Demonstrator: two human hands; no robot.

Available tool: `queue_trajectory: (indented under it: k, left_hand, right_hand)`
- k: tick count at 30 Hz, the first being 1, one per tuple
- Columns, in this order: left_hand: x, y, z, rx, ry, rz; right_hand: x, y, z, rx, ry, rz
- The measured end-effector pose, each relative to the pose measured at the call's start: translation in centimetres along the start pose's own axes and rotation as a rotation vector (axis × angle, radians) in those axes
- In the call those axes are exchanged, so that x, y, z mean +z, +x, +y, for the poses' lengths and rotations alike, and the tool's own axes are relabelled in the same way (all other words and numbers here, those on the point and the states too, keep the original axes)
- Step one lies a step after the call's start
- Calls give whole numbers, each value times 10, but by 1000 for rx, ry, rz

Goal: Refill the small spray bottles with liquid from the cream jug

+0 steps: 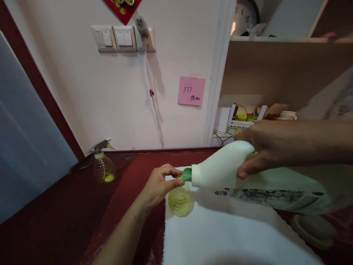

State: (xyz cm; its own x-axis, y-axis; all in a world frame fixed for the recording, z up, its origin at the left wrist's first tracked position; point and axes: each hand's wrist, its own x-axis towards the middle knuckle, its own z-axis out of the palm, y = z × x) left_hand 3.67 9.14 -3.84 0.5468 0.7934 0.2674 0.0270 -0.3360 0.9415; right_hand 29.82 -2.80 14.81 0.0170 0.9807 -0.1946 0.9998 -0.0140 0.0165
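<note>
My right hand (259,147) grips the handle of a large pale green jug (220,165), tilted on its side with its mouth pointing left. A green pouring spout (187,174) sticks out of the jug's neck. It meets the top of a small clear ribbed bottle (180,202), which stands upright with yellowish liquid in it. My left hand (162,182) is closed around the neck of that bottle, thumb and fingers pinching it just below the spout. The bottle's opening is mostly hidden by my fingers and the spout.
A spray bottle (104,167) with a grey trigger head stands at the back left, a little yellow liquid inside. White cloth (220,235) lies under the ribbed bottle. A round greenish lid-like object (313,230) sits at right. Behind are the wall, a power cord (154,110) and shelves.
</note>
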Motion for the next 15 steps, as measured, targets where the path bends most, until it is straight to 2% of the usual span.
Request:
queue_trajectory:
  k: [9, 15]
  left_hand:
    - [-1, -1, 0, 1, -1, 1]
    - [1, 0, 2, -6, 3, -1]
  right_hand:
    - [0, 1, 1, -20, 12, -13]
    - [-1, 0, -4, 23, -28, -2]
